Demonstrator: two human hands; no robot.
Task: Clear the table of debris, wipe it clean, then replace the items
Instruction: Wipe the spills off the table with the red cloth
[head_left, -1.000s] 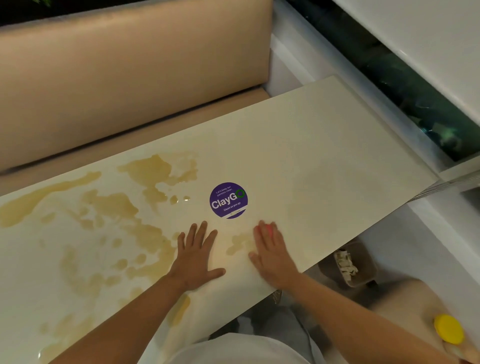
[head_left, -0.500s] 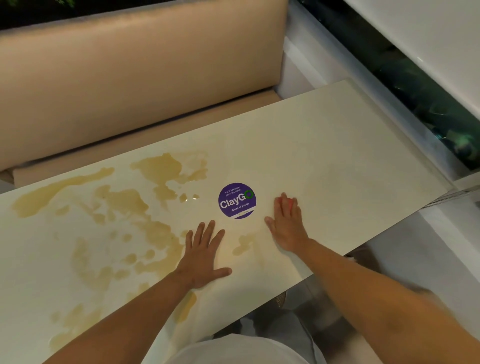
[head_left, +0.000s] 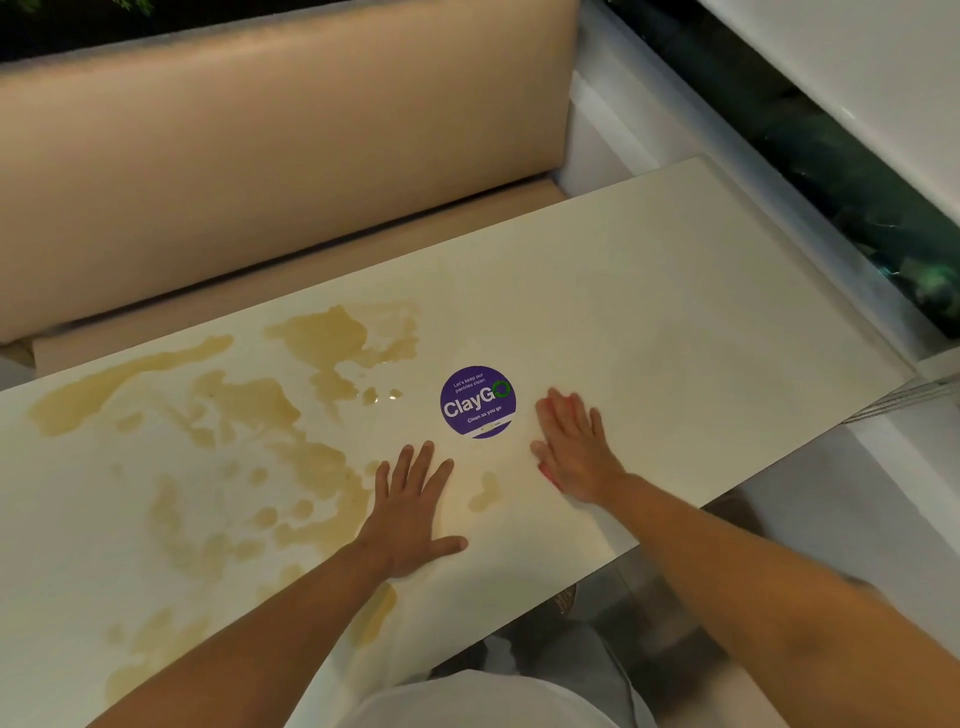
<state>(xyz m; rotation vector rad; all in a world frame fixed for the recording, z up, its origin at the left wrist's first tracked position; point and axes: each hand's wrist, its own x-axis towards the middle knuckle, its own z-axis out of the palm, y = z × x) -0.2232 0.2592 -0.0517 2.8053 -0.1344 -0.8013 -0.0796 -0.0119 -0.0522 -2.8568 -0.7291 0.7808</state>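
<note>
Pale counter blotched with tan spill across left half. Left hand flat, fingers straight; right hand flat, pressing red cloth beside purple sticker.

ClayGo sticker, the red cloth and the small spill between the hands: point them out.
ClayGo sticker (head_left: 477, 401), head view, centre of the purple disc.
red cloth (head_left: 547, 472), head view, edge showing under the right hand.
small spill (head_left: 485, 491), head view, middle of the patch.
</note>
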